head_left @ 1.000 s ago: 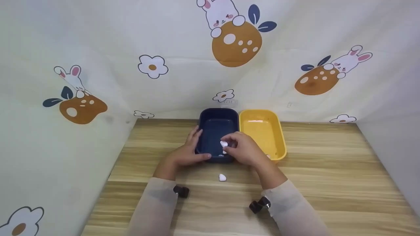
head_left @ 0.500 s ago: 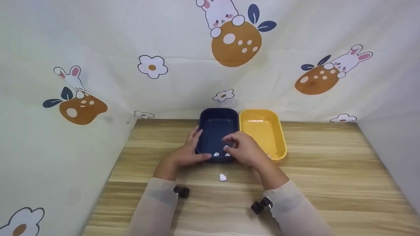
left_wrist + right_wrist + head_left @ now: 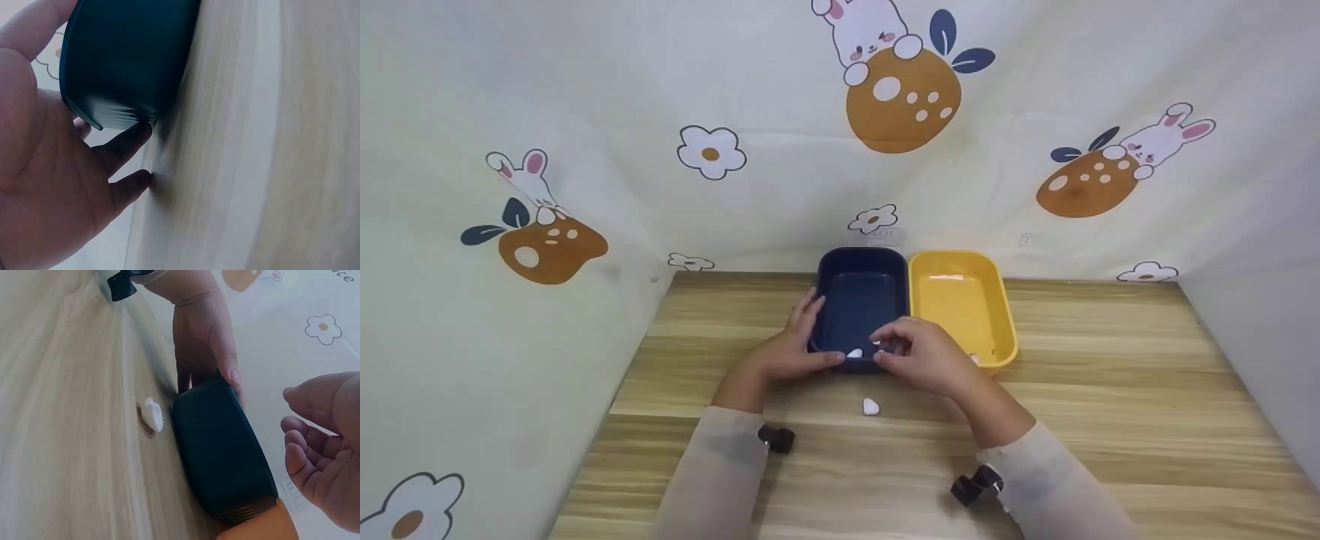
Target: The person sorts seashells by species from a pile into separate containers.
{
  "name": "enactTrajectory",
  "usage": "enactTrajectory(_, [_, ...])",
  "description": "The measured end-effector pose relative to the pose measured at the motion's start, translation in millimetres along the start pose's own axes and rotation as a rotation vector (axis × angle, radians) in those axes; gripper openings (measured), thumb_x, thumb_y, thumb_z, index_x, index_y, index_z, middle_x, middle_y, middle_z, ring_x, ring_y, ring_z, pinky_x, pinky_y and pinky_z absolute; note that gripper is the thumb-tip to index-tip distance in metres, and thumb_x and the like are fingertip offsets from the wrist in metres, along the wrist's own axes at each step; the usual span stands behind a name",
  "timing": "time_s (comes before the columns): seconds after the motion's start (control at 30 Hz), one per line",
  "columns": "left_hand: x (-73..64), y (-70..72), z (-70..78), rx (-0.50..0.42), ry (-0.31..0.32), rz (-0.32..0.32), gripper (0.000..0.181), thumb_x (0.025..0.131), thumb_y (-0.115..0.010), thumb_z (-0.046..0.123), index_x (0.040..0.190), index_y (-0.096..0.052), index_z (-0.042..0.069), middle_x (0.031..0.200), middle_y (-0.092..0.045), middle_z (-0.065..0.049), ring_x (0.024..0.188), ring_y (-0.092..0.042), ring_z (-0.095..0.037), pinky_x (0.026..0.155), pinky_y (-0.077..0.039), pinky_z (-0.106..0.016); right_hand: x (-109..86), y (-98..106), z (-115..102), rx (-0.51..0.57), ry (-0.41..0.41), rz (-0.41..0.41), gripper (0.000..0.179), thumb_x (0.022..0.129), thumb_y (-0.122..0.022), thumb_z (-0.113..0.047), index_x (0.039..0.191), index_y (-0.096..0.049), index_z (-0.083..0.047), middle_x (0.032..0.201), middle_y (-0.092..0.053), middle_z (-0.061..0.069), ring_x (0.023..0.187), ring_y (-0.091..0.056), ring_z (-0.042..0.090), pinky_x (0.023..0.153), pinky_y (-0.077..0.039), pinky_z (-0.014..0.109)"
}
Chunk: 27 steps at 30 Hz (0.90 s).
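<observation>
My left hand holds the near left corner of the dark blue bin, thumb on the near rim and fingers along the outer left side. Above that bin's near right part hovers my right hand; its fingers are loosely bent, and the right wrist view shows a gap between thumb and fingers with nothing in it. One white pebble-like piece lies inside the blue bin by the near wall. Another white bit shows beside my right fingertips, mostly hidden. A third white piece lies on the table before the bin.
A yellow bin stands against the blue bin's right side, with a white bit at its near wall. Both bins sit on a wood-grain table near the back wall cloth, printed with rabbits and flowers.
One second ago my right hand pinched a white piece over the blue bin; it let go and has since moved slightly toward me. My left hand stays put.
</observation>
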State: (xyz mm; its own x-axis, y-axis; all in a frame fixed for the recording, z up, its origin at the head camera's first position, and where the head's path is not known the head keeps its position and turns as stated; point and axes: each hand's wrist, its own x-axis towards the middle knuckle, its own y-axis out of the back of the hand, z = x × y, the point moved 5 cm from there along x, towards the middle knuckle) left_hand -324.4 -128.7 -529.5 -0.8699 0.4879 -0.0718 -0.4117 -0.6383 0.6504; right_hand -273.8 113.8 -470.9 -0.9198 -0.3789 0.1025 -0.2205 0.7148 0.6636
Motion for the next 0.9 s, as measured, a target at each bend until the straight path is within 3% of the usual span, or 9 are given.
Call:
enactTrajectory(0.33, [0.7,-0.7,-0.9,0.009,0.004,0.004,0.121,0.089,-0.077,0.064,0.174,-0.005,0.017,0.181,0.013,0.001,0.165,-0.018,-0.042,0.132,-0.028,-0.061,-19.3,-4,10,-0.016,0.016,-0.034,0.021,0.09,-0.086,-0.019,0.111,-0.081,-0.018,0.093,-0.071,-0.005,0.085,-0.062,0.011,0.075,-0.054,0.024])
enactTrajectory(0.6, [-0.1,-0.6,0.5,0.008,0.016,0.008,0.122,0.088,-0.076,0.067,0.174,-0.004,0.02,0.181,0.014,0.004,0.164,-0.021,-0.044,0.13,-0.029,-0.062,-23.9,-10,13,-0.028,-0.007,-0.071,0.02,0.092,-0.085,-0.023,0.111,-0.081,-0.02,0.095,-0.073,-0.007,0.086,-0.064,0.01,0.077,-0.056,0.025])
enactTrajectory(0.9, [0.0,-0.1,-0.3,0.007,0.017,0.004,0.121,0.089,-0.077,0.065,0.174,-0.004,0.02,0.181,0.013,0.003,0.166,-0.017,-0.042,0.132,-0.028,-0.06,-26.2,-36,14,-0.066,0.021,-0.184,0.027,0.093,-0.083,-0.029,0.116,-0.081,-0.015,0.096,-0.073,-0.006,0.089,-0.065,0.01,0.079,-0.057,0.027])
